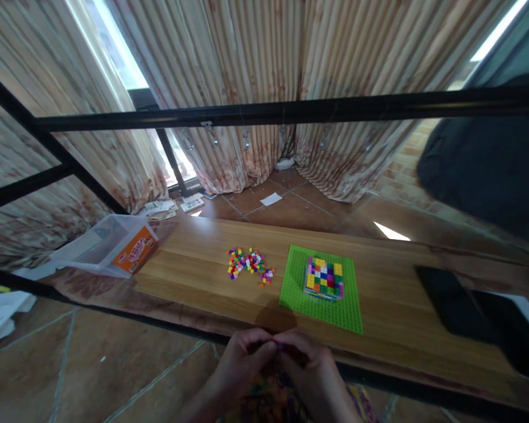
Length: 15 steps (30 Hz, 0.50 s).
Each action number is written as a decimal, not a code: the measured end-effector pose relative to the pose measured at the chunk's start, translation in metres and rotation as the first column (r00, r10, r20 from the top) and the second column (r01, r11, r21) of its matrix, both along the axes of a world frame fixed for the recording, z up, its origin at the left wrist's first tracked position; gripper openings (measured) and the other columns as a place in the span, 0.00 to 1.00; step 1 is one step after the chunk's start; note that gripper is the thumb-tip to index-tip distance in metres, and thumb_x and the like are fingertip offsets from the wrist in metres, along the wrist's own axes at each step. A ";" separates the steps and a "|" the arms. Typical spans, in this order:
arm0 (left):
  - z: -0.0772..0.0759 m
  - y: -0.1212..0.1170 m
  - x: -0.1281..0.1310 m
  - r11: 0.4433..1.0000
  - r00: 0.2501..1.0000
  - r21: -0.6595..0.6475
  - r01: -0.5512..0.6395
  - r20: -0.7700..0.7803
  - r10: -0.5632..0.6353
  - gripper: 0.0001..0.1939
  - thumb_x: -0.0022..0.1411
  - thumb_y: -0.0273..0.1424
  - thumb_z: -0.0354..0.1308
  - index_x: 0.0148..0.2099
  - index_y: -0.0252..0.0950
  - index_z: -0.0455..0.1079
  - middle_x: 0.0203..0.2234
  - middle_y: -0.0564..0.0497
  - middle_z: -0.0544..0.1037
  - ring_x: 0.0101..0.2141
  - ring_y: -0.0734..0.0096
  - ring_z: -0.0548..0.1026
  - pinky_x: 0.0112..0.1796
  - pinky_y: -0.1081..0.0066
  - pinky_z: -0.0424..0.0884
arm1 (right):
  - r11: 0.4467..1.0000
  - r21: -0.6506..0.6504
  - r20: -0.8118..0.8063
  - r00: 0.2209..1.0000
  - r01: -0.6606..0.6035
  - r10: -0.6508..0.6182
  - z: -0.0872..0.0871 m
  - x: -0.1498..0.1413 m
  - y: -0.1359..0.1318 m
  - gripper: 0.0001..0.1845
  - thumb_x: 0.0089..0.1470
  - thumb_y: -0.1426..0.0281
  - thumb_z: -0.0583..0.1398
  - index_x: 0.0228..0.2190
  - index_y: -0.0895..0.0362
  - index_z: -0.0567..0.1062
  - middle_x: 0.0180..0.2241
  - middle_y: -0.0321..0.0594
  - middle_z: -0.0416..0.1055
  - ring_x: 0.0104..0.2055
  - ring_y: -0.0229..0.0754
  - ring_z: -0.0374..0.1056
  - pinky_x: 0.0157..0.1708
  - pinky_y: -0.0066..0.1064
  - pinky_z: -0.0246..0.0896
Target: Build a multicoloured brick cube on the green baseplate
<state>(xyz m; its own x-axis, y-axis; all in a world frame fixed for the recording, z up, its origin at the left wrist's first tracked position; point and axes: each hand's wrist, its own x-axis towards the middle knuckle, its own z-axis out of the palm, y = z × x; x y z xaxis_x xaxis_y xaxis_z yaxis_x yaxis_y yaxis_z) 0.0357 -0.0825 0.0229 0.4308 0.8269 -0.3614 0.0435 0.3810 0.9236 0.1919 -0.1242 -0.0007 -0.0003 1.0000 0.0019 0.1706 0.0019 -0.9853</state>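
Note:
My left hand (252, 355) and my right hand (306, 358) meet at the table's front edge, fingertips closed together. Between them shows a tiny bit of red and purple, which looks like small toy bricks (279, 346); the fingers mostly hide it. Ahead and to the right, a green baseplate (294, 294) lies on the table, bearing a low block built of multicoloured bricks (324, 278). A loose pile of small coloured bricks (249, 262) is spread on the wood to the left of the baseplate.
On the left of the wooden table (194, 282) stands a clear plastic bin (97, 244) with an orange label. Dark flat objects (454, 302) lie at the right end. A black metal bar (264, 113) crosses beyond the table, before curtains (229, 64).

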 end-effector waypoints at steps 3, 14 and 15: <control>0.001 -0.010 0.002 0.998 0.998 0.048 0.044 -0.050 -0.042 0.20 0.54 0.47 0.64 0.29 0.32 0.75 0.19 0.54 0.70 0.22 0.77 0.64 0.25 0.76 0.61 | 0.998 -0.059 -0.045 0.998 0.036 -0.039 0.004 0.006 -0.015 0.07 0.52 0.69 0.64 0.36 0.52 0.81 0.35 0.40 0.75 0.37 0.41 0.73 0.38 0.29 0.67; 0.025 -0.030 0.010 0.989 0.992 -0.100 0.105 -0.062 -0.112 0.24 0.48 0.50 0.66 0.23 0.32 0.71 0.14 0.54 0.67 0.16 0.80 0.62 0.20 0.77 0.57 | 0.997 -0.066 -0.190 0.981 0.027 -0.039 0.019 0.014 -0.040 0.05 0.50 0.65 0.67 0.29 0.53 0.82 0.31 0.40 0.75 0.34 0.40 0.72 0.34 0.27 0.65; 0.025 -0.031 0.010 0.988 0.992 -0.110 0.111 -0.055 -0.117 0.24 0.48 0.50 0.66 0.24 0.32 0.71 0.13 0.54 0.67 0.16 0.80 0.63 0.20 0.77 0.56 | 0.998 -0.063 -0.202 0.979 0.025 -0.037 0.019 0.015 -0.042 0.05 0.50 0.65 0.67 0.30 0.52 0.82 0.32 0.40 0.75 0.35 0.39 0.72 0.34 0.27 0.66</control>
<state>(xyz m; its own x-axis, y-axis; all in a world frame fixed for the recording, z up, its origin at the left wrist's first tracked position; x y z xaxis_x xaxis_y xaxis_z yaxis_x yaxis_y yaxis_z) 0.0461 -0.1135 0.0478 0.4945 0.7290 -0.4733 0.1470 0.4666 0.8722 0.2066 -0.1659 0.0178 0.0251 0.9978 -0.0607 -0.0343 -0.0599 -0.9976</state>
